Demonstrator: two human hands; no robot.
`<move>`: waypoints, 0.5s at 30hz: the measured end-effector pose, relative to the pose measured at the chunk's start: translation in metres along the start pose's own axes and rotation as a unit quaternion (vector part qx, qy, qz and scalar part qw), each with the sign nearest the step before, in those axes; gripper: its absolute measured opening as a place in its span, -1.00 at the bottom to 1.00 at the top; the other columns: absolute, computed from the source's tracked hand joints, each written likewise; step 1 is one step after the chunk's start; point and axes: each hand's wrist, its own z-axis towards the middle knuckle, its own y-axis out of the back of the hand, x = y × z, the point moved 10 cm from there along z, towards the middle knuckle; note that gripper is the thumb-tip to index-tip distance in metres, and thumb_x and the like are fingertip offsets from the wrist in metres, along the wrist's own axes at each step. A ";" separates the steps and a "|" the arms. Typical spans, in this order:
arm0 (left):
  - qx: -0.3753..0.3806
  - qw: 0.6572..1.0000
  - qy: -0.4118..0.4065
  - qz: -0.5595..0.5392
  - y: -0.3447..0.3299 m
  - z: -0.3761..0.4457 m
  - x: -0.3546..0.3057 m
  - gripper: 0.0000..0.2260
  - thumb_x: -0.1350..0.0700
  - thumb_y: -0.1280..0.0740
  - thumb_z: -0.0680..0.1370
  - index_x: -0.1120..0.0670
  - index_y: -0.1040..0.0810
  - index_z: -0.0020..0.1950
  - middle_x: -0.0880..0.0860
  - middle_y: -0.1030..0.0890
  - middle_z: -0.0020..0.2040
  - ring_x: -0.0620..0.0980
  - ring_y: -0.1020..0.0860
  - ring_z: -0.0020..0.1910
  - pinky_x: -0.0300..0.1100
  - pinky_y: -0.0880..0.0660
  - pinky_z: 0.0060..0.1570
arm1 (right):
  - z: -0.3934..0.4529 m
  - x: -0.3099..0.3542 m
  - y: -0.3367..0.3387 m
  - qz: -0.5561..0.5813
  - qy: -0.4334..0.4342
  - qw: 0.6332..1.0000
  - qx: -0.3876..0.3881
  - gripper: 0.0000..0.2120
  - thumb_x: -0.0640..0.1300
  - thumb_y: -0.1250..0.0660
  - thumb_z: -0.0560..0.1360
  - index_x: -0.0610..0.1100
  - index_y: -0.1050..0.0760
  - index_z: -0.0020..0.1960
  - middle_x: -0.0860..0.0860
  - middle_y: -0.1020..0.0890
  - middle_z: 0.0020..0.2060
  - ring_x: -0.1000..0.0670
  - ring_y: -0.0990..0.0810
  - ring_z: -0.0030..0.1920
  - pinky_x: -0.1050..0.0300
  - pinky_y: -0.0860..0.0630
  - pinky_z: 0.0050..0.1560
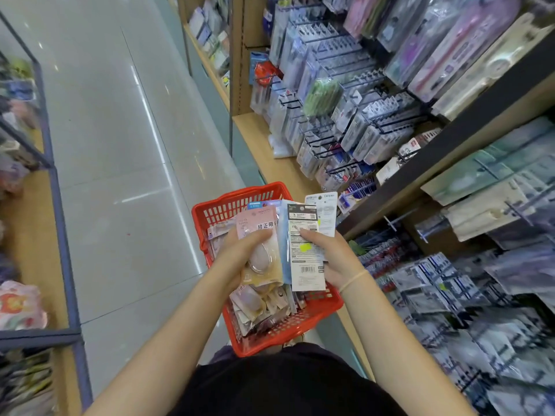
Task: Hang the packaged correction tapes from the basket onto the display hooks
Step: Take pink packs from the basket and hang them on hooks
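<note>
Both hands hold tape packs above the basket, beside the hook display.

Display (390, 94) at right: rows of hooks (327, 168) loaded with hanging stationery packs. Red basket (228, 205) sits below the hands, more tape packs (264, 307) piled inside. Left hand (240, 253) grips a pink pack (258, 232) plus others stacked under it, fingers curled round the front. Right hand (333, 259) holds a fanned set, thumb pressed on the white pack (304, 235), barcode side up.

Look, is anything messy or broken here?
Nothing looks broken. The packets in the red basket lie jumbled, not stacked, and both hands, left and right, hold a fanned bunch of packets.
</note>
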 end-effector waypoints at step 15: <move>0.081 0.996 -0.016 0.038 -0.029 -0.002 -0.008 -0.41 -0.03 -0.59 0.40 -0.01 -0.48 0.37 0.02 -0.71 0.19 0.02 -0.71 0.10 0.02 -0.63 0.16 | 0.002 0.020 -0.029 -0.034 0.029 0.999 0.028 -0.60 -0.37 -0.37 0.53 -0.24 -0.49 0.36 -0.26 -0.65 0.18 -0.30 -0.64 0.17 -0.24 -0.60 0.16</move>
